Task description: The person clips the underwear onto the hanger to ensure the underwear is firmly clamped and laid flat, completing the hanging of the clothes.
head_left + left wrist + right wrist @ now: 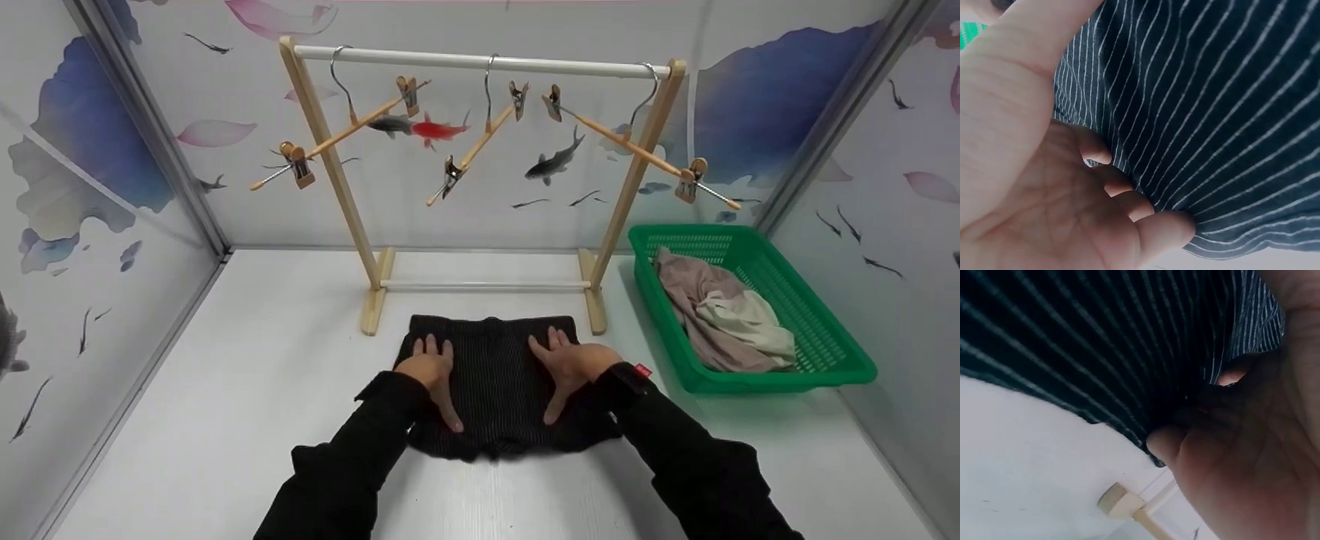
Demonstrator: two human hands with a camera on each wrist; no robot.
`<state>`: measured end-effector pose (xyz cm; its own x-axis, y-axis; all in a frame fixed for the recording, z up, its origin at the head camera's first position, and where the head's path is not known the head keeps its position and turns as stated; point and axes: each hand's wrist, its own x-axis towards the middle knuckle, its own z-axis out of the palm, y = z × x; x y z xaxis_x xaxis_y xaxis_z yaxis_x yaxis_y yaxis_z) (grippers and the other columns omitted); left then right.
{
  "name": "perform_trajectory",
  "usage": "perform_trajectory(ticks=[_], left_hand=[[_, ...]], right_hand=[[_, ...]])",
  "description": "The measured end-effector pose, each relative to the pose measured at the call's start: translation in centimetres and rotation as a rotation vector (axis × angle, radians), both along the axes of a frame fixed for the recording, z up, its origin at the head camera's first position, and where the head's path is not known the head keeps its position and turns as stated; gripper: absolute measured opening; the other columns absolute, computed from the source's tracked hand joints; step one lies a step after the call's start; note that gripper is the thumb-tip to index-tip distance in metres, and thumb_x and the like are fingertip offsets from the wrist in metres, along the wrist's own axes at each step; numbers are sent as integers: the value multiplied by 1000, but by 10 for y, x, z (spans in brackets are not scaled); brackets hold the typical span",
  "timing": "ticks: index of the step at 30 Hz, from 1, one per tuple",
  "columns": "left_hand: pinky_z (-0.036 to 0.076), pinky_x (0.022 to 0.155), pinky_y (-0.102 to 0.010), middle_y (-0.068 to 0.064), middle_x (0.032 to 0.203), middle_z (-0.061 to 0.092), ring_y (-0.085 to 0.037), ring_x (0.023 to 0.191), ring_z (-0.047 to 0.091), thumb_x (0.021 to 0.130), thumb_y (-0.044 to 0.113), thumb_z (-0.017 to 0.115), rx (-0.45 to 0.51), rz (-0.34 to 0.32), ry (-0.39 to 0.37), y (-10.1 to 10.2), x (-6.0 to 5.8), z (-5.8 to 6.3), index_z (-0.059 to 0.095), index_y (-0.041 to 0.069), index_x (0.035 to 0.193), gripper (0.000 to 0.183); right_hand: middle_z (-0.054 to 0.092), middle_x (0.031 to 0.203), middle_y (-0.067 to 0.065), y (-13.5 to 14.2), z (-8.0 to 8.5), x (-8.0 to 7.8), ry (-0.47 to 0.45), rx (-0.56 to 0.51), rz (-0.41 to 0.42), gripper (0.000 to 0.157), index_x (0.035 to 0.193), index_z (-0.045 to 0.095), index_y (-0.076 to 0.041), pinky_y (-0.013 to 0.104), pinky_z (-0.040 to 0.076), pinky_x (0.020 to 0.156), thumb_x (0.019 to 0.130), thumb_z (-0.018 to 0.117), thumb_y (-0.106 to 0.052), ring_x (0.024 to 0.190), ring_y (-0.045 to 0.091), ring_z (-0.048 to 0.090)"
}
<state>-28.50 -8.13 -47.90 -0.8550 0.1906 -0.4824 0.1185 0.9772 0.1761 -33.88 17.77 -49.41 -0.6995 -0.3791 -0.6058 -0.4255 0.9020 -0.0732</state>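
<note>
Dark shorts point(495, 386) with thin pale stripes lie spread on the white table, waistband toward the rack. On their left half rests my left hand point(433, 373), fingers pointing away and thumb spread inward. My right hand point(566, 365) lies likewise on the right half. In the left wrist view, the fingertips point(1165, 230) press into the striped cloth point(1202, 107), which creases around them. The right wrist view shows fingertips point(1165, 443) against the cloth near its edge, the other fingers mostly in shadow.
Behind the shorts stands a wooden rack point(634, 169) with a white rail point(465, 60). Three clip hangers point(487, 146) hang from it. To the right, a green basket point(817, 322) contains pinkish and pale cloth point(712, 315). Printed panels point(480, 225) enclose the table.
</note>
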Motion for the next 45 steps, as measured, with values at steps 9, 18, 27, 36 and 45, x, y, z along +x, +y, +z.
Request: perform_trajectory(ticks=[9, 18, 27, 36, 45], left_hand=[[28, 116, -55, -25, 166, 0, -42, 153, 1, 61, 50, 97, 45, -1, 34, 5, 1, -2, 10, 5, 163, 142], [28, 116, -55, -25, 166, 2, -43, 153, 4, 63, 52, 95, -8, -22, 23, 3, -5, 8, 10, 5, 163, 140], [26, 119, -50, -19, 167, 16, -35, 153, 17, 72, 64, 84, 209, -291, 194, 9, -41, 35, 12, 10, 164, 129], [52, 96, -40, -11, 128, 63, -26, 115, 63, 98, 56, 60, 364, -747, 973, 53, -74, 65, 61, 4, 132, 62], [49, 100, -33, -9, 139, 58, -22, 124, 59, 109, 40, 46, 580, -483, 914, 94, -82, 97, 53, 5, 142, 48]], right_hand=[[-13, 164, 29, 14, -5, 0, 16, -72, 2, 142, 164, -3, -15, 65, 21, 115, 66, 89, -61, 152, 43, -6], [-9, 165, 26, 34, -8, -2, 50, -435, 13, 129, 164, 8, -12, 65, 10, 117, 73, 86, -57, 150, 45, -11], [7, 169, 15, 69, 53, -2, 348, -1118, -217, 107, 163, 1, -10, 53, 25, 118, 92, 79, -26, 152, 34, 17], [46, 151, 16, 91, 121, 14, 632, -1645, -508, 95, 164, 13, -19, 32, 48, 102, 93, 75, -9, 134, 33, 51], [51, 142, 18, 87, 149, 25, 789, -1807, -475, 72, 157, 31, -10, 34, 46, 105, 97, 70, -12, 132, 34, 51]])
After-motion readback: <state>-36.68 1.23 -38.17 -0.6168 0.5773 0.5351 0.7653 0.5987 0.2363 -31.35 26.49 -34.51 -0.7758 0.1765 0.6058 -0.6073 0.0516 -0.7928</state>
